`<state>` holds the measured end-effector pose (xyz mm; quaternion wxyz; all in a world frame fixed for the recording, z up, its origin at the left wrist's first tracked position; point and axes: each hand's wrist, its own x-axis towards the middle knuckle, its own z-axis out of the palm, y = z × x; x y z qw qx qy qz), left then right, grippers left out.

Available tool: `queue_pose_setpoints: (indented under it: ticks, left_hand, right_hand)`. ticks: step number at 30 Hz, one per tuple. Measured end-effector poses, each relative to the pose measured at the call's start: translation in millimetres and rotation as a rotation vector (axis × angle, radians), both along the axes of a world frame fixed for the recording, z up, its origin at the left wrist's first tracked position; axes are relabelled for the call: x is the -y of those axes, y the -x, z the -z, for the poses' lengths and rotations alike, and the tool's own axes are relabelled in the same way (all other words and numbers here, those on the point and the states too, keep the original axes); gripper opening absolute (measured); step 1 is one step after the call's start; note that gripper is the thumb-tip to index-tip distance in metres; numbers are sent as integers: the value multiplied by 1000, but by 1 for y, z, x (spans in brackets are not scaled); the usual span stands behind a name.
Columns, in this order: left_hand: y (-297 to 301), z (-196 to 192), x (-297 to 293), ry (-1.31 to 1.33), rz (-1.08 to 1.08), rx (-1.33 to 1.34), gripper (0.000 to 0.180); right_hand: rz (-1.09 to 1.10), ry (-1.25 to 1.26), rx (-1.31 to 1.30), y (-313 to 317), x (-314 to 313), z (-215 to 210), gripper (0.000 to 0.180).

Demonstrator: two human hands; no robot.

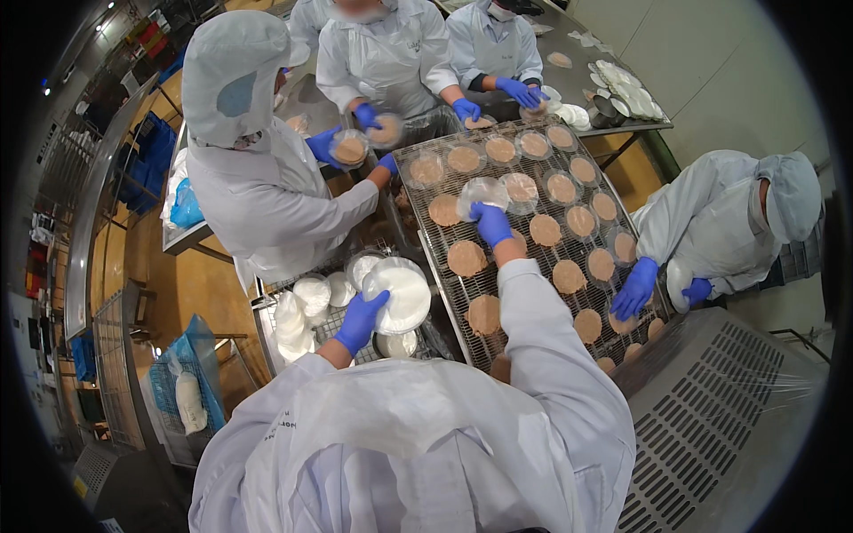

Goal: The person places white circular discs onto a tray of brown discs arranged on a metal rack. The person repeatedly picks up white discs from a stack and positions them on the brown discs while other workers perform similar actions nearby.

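My left hand (362, 320), in a blue glove, grips a stack of round white lids (402, 295) held over a wire basket. My right hand (490, 222), also blue-gloved, reaches out over a wire rack (437, 258) and pinches a clear round lid (480, 193) lying above a brown round patty. Several brown patties (466, 258) lie in rows on the rack. Those on its far part are covered by clear lids (562, 187), the nearer ones are bare.
A wire basket (266, 322) at the left holds more white lids and cups. Several co-workers in white coats and blue gloves stand around the rack, handling patties. A perforated metal panel (711, 417) lies at the right. A steel table (569, 44) with lids stands behind.
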<state>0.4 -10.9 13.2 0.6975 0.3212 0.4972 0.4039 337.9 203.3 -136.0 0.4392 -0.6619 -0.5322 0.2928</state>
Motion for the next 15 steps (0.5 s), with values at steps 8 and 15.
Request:
queue_pose_setpoints:
  ticks: [8,15]
  left_hand:
    - [-1,14,15,38,0,-51,45]
    - [-11,22,11,71,-38,12,41]
  right_hand:
    - [99,146,557,-57,78,-69,19]
    - [4,451,63,-30,127,-92,28]
